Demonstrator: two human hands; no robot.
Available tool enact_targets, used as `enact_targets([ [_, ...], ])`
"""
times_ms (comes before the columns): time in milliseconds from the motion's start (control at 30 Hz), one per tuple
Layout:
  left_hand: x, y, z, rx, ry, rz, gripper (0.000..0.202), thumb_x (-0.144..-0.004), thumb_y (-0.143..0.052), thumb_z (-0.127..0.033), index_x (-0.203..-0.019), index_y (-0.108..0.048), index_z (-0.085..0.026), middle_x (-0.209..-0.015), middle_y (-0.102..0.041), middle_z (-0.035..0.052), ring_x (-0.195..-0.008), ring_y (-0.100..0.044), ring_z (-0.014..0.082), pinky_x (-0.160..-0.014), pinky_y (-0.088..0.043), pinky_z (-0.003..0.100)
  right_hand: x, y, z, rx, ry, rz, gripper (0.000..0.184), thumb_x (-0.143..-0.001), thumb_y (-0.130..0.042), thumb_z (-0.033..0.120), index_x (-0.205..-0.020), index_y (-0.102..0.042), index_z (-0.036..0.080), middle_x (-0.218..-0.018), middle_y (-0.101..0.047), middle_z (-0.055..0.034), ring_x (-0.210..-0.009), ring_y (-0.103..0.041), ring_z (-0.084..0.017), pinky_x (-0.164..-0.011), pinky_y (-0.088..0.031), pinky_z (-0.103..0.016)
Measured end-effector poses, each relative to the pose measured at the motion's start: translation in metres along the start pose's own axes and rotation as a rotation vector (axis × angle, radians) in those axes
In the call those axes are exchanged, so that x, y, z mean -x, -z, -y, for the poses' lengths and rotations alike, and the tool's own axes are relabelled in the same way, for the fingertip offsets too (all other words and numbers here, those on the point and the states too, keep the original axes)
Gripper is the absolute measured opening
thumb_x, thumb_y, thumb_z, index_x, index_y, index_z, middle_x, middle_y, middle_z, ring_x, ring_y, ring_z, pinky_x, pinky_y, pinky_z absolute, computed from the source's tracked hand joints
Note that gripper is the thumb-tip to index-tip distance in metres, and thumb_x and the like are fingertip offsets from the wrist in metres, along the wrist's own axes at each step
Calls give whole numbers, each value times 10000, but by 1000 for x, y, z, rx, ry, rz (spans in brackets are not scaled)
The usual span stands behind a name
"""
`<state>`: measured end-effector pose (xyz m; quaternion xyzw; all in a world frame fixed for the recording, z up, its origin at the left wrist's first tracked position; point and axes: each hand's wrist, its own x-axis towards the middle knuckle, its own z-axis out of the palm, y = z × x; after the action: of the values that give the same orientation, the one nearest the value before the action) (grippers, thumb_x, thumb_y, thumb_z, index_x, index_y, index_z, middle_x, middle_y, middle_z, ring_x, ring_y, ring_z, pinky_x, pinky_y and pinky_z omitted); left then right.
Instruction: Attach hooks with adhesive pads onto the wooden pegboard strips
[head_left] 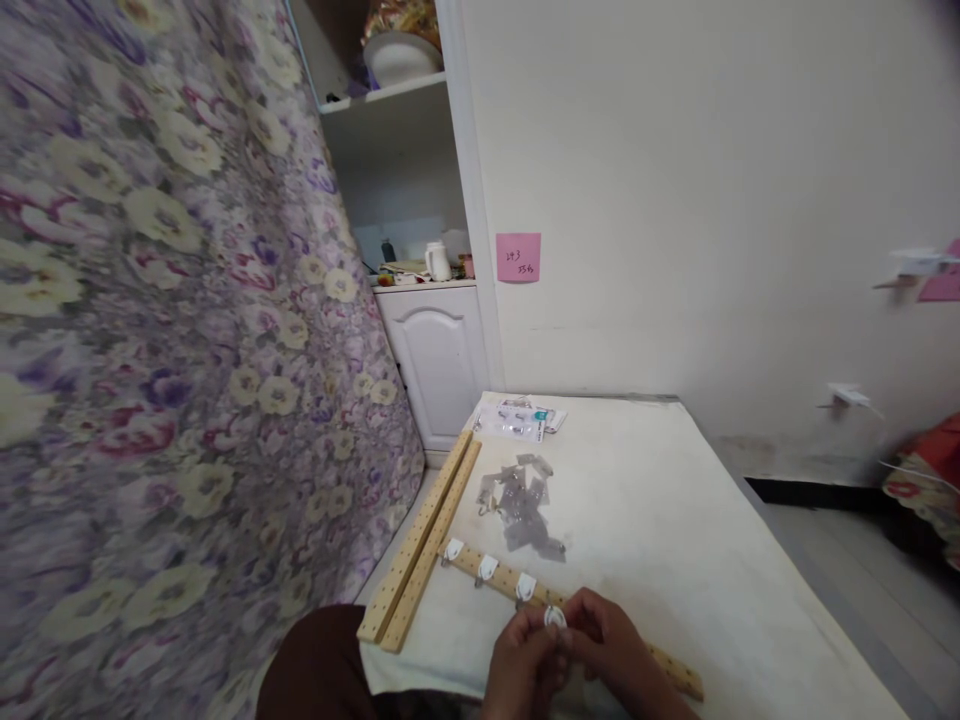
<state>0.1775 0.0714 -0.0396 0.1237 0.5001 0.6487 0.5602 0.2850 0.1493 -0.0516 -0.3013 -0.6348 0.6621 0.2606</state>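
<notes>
Close to the table's front edge, my left hand (527, 660) and my right hand (609, 640) meet with fingers pinched together. Between their fingertips sits a small white-backed hook (555, 617), its lower part covered by the fingers. Beneath and behind them a wooden strip with holes (679, 672) lies slantwise, partly hidden by my hands. Along its left half are several similar pieces, among them a white hook (452, 549), another white hook (487, 570) and a white hook (526, 587) nearest my left hand.
A loose pile of clear plastic pieces (521, 505) lies beyond the strip. Two long wooden strips with holes (424, 545) run along the table's left edge. Clear packaging (514, 422) is at the far left corner of the white-covered table (637, 490). A flowered curtain (187, 350) hangs at left.
</notes>
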Motion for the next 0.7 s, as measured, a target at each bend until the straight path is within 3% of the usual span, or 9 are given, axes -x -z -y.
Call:
enact_targets([
  [400, -4, 5, 9, -262, -90, 66, 354, -585, -752, -362, -685, -453, -202, -533, -589, -48, -452, -539, 101, -444, -326, 205, -2, 1, 0, -21, -30, -53, 129, -665, -579, 258, -668, -465, 198, -470, -527, 77, -387, -483, -82, -397, -364, -190],
  [533, -6, 8, 11, -305, -98, 56, 386, -554, -764, -386, -658, -440, -205, -499, -546, -73, -416, -499, 88, -426, -326, 207, -1, 4, 2, 6, -63, -12, 112, -672, -568, 263, -689, -480, 195, -487, -552, 68, -408, -529, -101, -415, -406, -205],
  [700, -1, 4, 4, -336, -75, 102, 392, -564, -755, -400, -765, -492, -190, -569, -626, -39, -479, -564, 112, -462, -379, 214, -1, 9, 6, 53, -60, 46, 101, -689, -548, 272, -732, -530, 183, -529, -572, 54, -427, -542, -108, -434, -421, -216],
])
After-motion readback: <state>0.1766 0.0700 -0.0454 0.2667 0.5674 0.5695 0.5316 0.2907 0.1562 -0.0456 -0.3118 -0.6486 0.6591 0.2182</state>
